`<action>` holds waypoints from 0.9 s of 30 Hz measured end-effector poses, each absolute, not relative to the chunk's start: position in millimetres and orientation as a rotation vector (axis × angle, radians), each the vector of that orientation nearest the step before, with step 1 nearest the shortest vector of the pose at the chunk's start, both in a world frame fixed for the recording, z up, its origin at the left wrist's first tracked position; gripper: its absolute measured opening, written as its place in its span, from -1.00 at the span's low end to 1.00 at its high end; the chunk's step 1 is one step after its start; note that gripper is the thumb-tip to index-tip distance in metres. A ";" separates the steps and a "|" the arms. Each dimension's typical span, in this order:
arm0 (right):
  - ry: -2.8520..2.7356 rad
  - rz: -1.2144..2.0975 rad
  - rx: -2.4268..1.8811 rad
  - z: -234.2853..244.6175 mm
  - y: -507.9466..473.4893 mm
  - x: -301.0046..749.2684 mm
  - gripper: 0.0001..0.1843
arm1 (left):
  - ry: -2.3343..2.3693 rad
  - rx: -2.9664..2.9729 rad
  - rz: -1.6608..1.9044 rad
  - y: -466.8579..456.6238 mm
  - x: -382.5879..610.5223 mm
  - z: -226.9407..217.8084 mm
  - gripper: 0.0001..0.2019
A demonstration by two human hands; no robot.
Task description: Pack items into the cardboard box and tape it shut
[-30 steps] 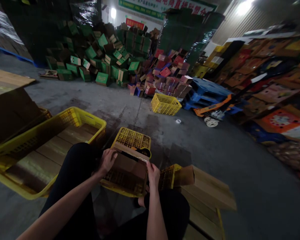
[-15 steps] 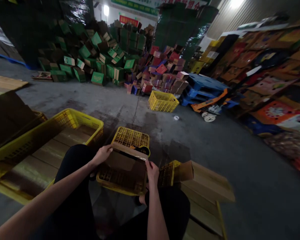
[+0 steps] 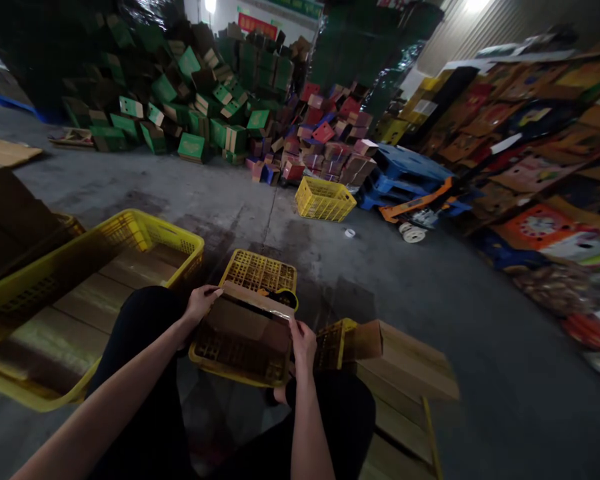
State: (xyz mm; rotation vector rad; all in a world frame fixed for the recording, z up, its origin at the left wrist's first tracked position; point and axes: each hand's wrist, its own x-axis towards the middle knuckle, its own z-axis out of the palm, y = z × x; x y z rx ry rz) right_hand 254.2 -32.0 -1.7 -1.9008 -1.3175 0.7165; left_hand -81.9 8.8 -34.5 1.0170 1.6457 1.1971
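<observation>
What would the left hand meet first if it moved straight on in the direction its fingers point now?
Probably the cardboard piece: the left hand points rightward, fingertips already at its upper left corner, over the small yellow crate. Depth is unclear, so contact is uncertain.

— What is the crate [image 3: 253,313] made of?
— Yellow plastic, full of little holes, a bit shiny. The card [image 3: 245,320] lying in it is brown cardboard, dull and smooth.
— And left of the crate?
— A big basket [image 3: 145,230], the same yellow plastic, with flat brown cardboard inside.
— What about the floor [image 3: 430,300]?
— Grey concrete, rough and stained. Far behind the crate, the green boxes [image 3: 190,100] are printed cardboard. The pallet [image 3: 410,170] looks like blue plastic.
</observation>
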 end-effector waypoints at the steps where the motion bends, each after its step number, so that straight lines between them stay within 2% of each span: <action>1: -1.315 0.718 -1.903 -1.1 -32.1 253.9 -0.33 | 1.646 1.013 1.209 8.5 -81.8 -34.4 -0.45; 27: -1.303 0.693 -1.908 2.2 -32.5 251.0 -0.38 | 1.696 1.062 1.285 7.7 -76.0 -32.6 -0.70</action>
